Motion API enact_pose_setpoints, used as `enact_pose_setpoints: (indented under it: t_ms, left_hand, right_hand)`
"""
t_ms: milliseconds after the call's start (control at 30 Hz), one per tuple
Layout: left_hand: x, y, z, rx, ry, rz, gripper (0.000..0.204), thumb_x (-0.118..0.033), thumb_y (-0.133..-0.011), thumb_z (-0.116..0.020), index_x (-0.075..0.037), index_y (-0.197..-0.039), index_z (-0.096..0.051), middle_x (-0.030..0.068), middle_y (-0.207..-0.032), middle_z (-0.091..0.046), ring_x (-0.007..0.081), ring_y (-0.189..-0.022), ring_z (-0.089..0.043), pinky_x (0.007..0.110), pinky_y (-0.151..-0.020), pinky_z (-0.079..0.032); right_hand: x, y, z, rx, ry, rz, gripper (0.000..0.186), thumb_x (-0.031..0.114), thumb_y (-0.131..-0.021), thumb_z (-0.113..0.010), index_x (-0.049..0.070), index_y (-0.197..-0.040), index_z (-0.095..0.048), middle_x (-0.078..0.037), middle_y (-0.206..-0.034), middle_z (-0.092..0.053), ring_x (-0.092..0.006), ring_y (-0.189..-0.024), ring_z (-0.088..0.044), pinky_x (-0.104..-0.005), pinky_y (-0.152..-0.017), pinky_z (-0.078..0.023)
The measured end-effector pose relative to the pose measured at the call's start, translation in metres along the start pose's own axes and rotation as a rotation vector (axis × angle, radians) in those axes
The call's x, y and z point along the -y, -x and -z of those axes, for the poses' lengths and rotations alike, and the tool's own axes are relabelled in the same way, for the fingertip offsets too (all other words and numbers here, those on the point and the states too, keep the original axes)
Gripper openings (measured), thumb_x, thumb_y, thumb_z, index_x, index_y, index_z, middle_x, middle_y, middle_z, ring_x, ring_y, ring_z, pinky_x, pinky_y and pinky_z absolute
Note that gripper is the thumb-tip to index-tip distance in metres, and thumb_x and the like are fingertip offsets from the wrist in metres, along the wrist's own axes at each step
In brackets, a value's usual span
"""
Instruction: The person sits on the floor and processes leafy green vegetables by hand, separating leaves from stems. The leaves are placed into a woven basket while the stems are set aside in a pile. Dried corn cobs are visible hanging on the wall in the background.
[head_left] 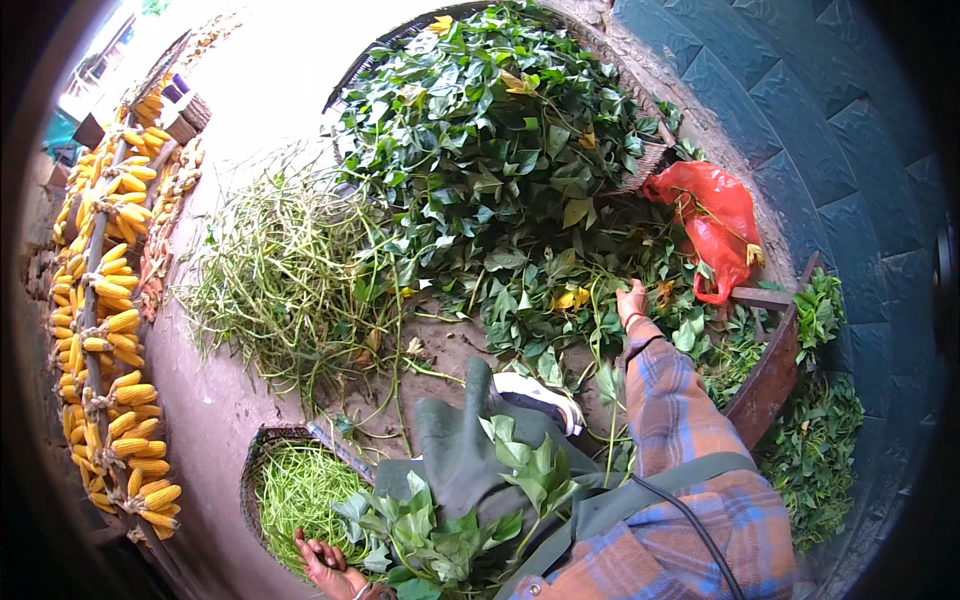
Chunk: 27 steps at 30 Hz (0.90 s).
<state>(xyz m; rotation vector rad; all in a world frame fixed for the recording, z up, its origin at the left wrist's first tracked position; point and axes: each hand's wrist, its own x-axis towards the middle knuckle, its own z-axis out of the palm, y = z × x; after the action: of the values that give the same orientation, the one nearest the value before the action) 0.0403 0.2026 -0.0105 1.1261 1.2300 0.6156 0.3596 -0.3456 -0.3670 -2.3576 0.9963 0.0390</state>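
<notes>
My right hand (632, 301) reaches into sweet potato vines (520, 280) at the front of a tall leafy heap (480, 120), fingers curled on something too small to make out. My left hand (325, 560), low at the left, has bent fingers beside a basket of thin green stalks (300, 490); what it holds is unclear. Cut leafy stems (520, 475) lie over the dark apron (445, 430) on my lap. A pale tangle of stripped stems (280, 280) lies left of the heap.
Yellow corn cobs (125, 420) hang along a pole at the left. A red plastic bag (720, 230) lies right of the heap. A wooden frame (770, 380) with more greens (820, 440) stands at the right, beside teal sheeting (800, 130). My shoe (530, 395) is below me.
</notes>
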Motion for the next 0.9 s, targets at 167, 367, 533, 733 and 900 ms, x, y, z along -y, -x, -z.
enact_pose_setpoints:
  t_ms: [167, 367, 533, 733, 900]
  left_hand:
    - [-0.007, 0.004, -0.025, -0.013, -0.041, -0.024, 0.016, -0.025, -0.101, -0.056, -0.01, -0.103, -0.057, -0.0012, -0.076, -0.05, 0.0082, -0.057, -0.039, 0.023, -0.05, -0.034]
    - [-0.007, -0.012, -0.008, 0.03, -0.059, -0.011, 0.019, -0.028, -0.1, -0.057, -0.01, -0.104, -0.059, -0.0019, -0.073, -0.048, 0.0081, -0.057, -0.038, 0.022, -0.05, -0.032]
    - [-0.019, 0.022, -0.064, -0.01, -0.095, -0.022, 0.021, -0.029, -0.1, -0.057, -0.01, -0.093, -0.058, -0.0017, -0.067, -0.044, 0.0087, -0.056, -0.037, 0.022, -0.05, -0.031]
    - [-0.016, 0.017, -0.067, -0.01, -0.098, -0.102, 0.019, -0.026, -0.098, -0.06, -0.008, -0.098, -0.061, -0.0019, -0.068, -0.048, 0.0084, -0.055, -0.038, 0.022, -0.049, -0.032]
    - [-0.01, 0.009, -0.06, 0.047, -0.132, -0.049, 0.021, -0.025, -0.099, -0.06, -0.006, -0.107, -0.061, -0.0023, -0.075, -0.05, 0.0067, -0.056, -0.039, 0.023, -0.047, -0.031]
  right_hand:
    - [-0.007, 0.007, -0.028, 0.178, 0.195, 0.089, 0.038, 0.027, -0.077, -0.074, 0.003, -0.105, -0.065, -0.024, -0.102, -0.068, -0.0403, -0.099, -0.065, -0.0454, -0.086, -0.052]
    - [0.014, 0.079, -0.023, 0.341, 0.004, 0.56, 0.019, 0.024, -0.081, -0.064, 0.009, -0.092, -0.066, -0.017, -0.092, -0.068, -0.037, -0.086, -0.066, -0.045, -0.076, -0.052]
    - [-0.023, 0.084, -0.021, 0.243, 0.167, 0.636, 0.015, 0.019, -0.085, -0.06, 0.006, -0.091, -0.063, -0.017, -0.086, -0.068, -0.035, -0.08, -0.067, -0.0469, -0.071, -0.053]
    - [-0.021, -0.015, 0.015, 0.141, 0.293, 0.056, 0.039, 0.012, -0.082, -0.063, 0.004, -0.12, -0.056, -0.025, -0.096, -0.067, -0.043, -0.091, -0.066, -0.0482, -0.075, -0.054]
    - [-0.012, 0.047, 0.004, 0.347, -0.018, 0.217, 0.026, 0.017, -0.083, -0.066, 0.003, -0.104, -0.062, -0.022, -0.091, -0.062, -0.037, -0.083, -0.063, -0.046, -0.074, -0.052]
